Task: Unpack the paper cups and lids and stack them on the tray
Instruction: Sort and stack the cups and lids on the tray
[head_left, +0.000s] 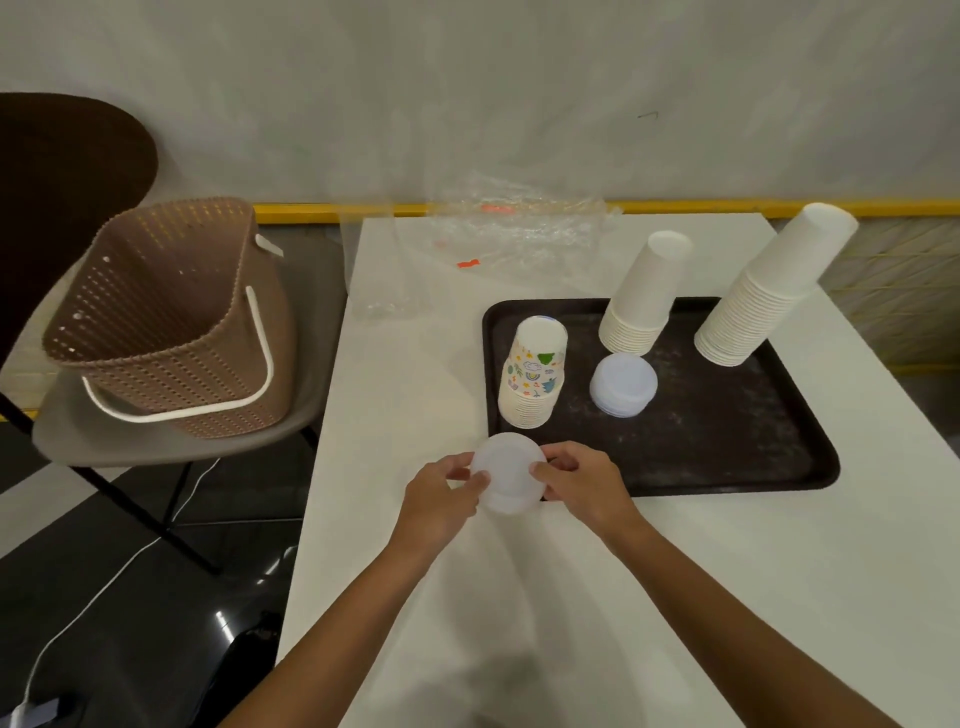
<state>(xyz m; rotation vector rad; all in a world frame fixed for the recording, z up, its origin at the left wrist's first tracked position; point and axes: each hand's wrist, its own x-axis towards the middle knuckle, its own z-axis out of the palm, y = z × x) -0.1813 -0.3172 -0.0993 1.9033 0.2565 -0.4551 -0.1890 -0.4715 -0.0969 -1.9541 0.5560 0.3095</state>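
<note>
A stack of translucent white lids (508, 473) is held just off the near left corner of the dark tray (727, 452). My left hand (441, 499) grips its left side and my right hand (576, 483) grips its right side. On the tray stand an upside-down stack of printed paper cups (532, 376), a short pile of clear lids (622, 384), and two leaning upside-down stacks of plain white cups: a shorter one (644, 296) and a taller one (769, 291) at the right.
Crumpled clear plastic wrapping (514, 228) lies at the table's far edge, and another clear wrapper (384, 306) near its left edge. A brown perforated basket (171, 322) with white handles sits on a grey chair (67, 441) left of the white table (649, 597).
</note>
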